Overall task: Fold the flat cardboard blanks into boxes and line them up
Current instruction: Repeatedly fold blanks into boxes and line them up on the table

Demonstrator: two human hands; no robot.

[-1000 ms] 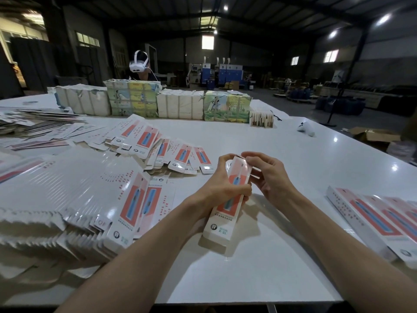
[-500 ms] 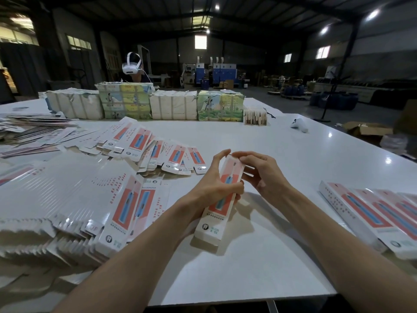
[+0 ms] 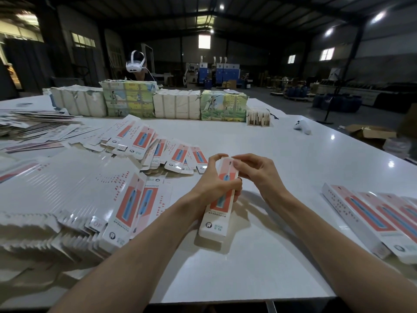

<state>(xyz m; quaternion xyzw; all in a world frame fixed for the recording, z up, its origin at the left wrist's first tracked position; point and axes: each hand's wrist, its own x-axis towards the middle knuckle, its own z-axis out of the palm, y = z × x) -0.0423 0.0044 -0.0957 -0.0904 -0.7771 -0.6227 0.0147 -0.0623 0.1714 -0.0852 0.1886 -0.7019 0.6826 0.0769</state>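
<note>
A long white box (image 3: pixel 214 219) with a red panel and a blue toothbrush picture stands tilted on the white table (image 3: pixel 259 263), its near end resting on the surface. My left hand (image 3: pixel 216 184) grips the box around its middle. My right hand (image 3: pixel 255 170) pinches the far top end with thumb and fingertips. Flat blanks (image 3: pixel 126 204) of the same print lie fanned in a thick stack at my left. Finished boxes (image 3: pixel 370 213) lie side by side at the right edge.
More loose blanks (image 3: pixel 158 150) spread across the middle left. Wrapped bundles (image 3: pixel 176 107) line the far side of the table, with a person wearing a white headset (image 3: pixel 135 64) behind them. A small white object (image 3: pixel 302 127) lies far right. An open carton (image 3: pixel 370 133) sits on the floor.
The box has stayed in both hands at the same spot. My left index finger has curled up toward the top end, and my right fingers have closed on the end flap.
</note>
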